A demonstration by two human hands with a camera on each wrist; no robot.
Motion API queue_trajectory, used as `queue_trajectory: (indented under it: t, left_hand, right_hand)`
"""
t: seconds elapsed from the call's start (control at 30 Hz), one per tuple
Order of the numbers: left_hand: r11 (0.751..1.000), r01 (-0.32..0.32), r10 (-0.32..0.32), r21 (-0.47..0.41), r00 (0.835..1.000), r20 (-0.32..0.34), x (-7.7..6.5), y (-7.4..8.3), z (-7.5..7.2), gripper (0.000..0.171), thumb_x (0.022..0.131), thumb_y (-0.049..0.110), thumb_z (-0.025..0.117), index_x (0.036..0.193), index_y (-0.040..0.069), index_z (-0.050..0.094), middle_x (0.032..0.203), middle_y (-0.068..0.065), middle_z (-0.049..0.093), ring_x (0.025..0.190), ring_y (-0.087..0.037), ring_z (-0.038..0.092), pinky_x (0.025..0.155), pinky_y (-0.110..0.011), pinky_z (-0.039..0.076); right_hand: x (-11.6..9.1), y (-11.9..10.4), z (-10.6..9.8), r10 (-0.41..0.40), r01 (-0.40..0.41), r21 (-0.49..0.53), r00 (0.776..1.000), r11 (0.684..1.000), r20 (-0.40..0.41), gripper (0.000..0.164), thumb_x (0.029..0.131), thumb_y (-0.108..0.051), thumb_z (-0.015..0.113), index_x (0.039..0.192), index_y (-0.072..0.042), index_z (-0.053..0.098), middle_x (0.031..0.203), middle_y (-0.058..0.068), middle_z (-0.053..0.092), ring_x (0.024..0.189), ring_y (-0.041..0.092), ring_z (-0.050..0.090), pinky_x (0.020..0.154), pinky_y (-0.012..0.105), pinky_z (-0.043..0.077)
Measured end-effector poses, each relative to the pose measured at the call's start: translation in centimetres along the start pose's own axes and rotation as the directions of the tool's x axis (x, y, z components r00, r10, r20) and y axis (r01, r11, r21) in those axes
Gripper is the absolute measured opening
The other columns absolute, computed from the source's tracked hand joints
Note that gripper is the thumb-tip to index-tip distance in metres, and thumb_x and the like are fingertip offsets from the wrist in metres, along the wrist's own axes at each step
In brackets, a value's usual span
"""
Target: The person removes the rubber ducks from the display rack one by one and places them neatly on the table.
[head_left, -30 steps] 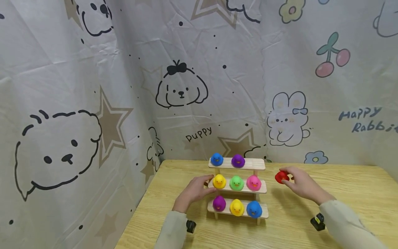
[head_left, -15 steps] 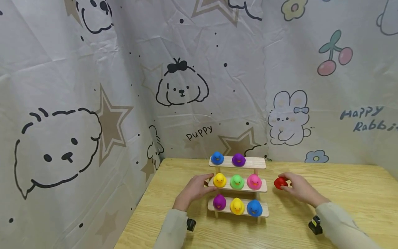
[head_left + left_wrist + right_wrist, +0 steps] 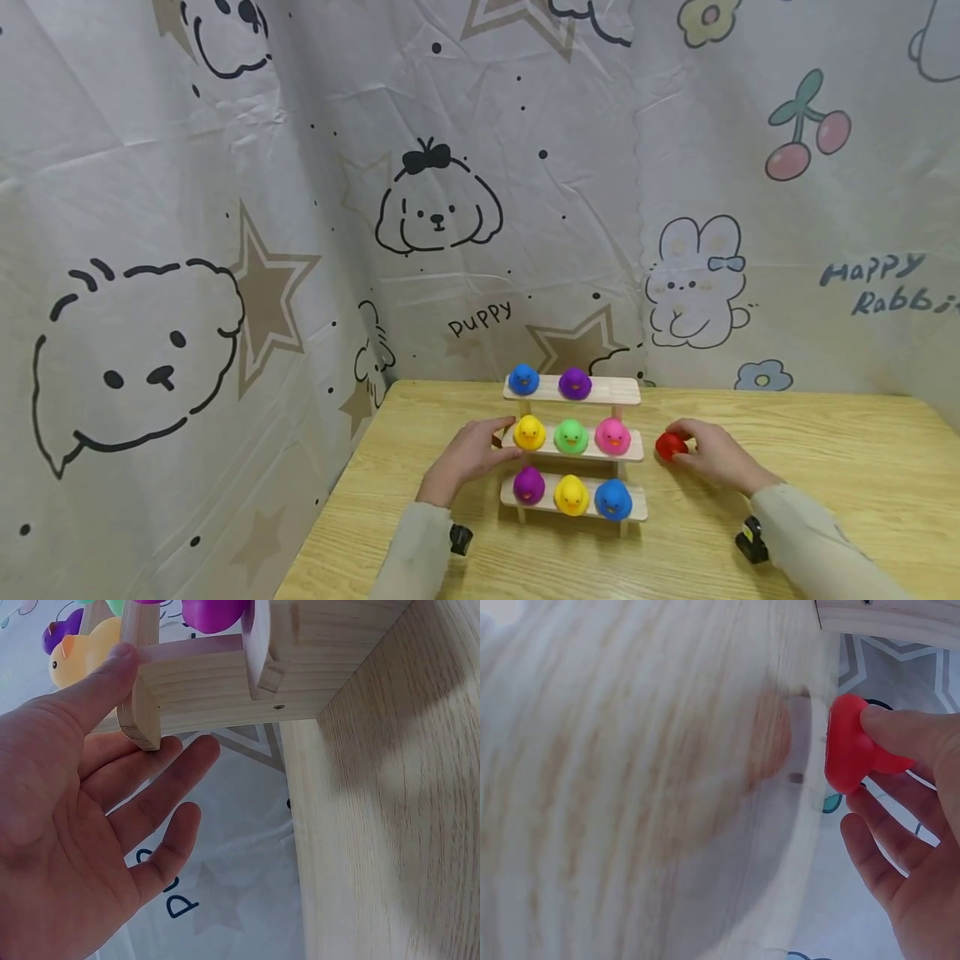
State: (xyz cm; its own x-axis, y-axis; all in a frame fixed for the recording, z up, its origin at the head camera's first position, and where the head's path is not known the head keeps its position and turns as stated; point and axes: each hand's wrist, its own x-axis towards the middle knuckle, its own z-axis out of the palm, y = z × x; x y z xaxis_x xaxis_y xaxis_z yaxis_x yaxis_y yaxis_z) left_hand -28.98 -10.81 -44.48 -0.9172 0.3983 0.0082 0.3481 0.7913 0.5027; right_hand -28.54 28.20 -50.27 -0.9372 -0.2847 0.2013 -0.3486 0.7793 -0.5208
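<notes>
A three-tier wooden stand point(image 3: 621, 390) holds rubber ducks in rows. My left hand point(image 3: 468, 457) grips the left end of its middle tier, next to a yellow duck point(image 3: 529, 433). In the left wrist view, the thumb lies on the board's end and the other fingers reach behind it. To the right of the stand, my right hand point(image 3: 716, 454) pinches a red rubber duck point(image 3: 670, 447) between thumb and fingers. In the right wrist view, the red duck point(image 3: 847, 746) hangs over the table with its flat base toward the wood, and its reflection shows below.
Blue point(image 3: 523, 379) and purple point(image 3: 575, 383) ducks sit on the top tier, whose right part is bare. Green point(image 3: 572, 436) and pink point(image 3: 612, 436) ducks share the middle tier. Several more stand on the bottom one. A printed curtain point(image 3: 450, 208) hangs behind the wooden table point(image 3: 847, 450).
My right hand has brought the red duck nearer to me and slightly left, lower in the head view, and the duck has turned. My left hand stays at the stand.
</notes>
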Motion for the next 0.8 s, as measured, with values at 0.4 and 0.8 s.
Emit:
queue_trajectory:
  t: [0.4, 0.8]
  left_hand:
    - [1.000, -0.004, 0.004, -0.015, 1.000, 0.001, -0.08, -0.05, -0.15, 0.059, 0.088, 0.043, 0.065, 0.138, 0.015, 0.051, 0.128, -0.006, 0.058, 0.094, -0.015, 0.060, 0.079, -0.030, 0.050]
    - [1.000, -0.028, 0.028, -0.004, 1.000, -0.005, -0.10, -0.24, -0.07, 0.059, 0.088, 0.045, 0.064, 0.137, 0.015, 0.051, 0.127, -0.007, 0.059, 0.094, -0.016, 0.061, 0.079, -0.030, 0.050]
  right_hand:
    - [0.39, 0.56, 0.71, 0.079, -0.080, 0.035, 0.996, 0.996, 0.032, 0.030, 0.078, -0.003, 0.074, 0.106, -0.001, 0.063, 0.100, 0.010, 0.064, 0.093, 0.029, 0.059, 0.082, 0.049, 0.049]
    - [0.32, 0.46, 1.00, 0.070, -0.071, 0.043, 0.997, 0.997, 0.021, 0.034, 0.074, 0.001, 0.077, 0.105, 0.000, 0.062, 0.100, 0.012, 0.064, 0.094, 0.031, 0.059, 0.082, 0.051, 0.048]
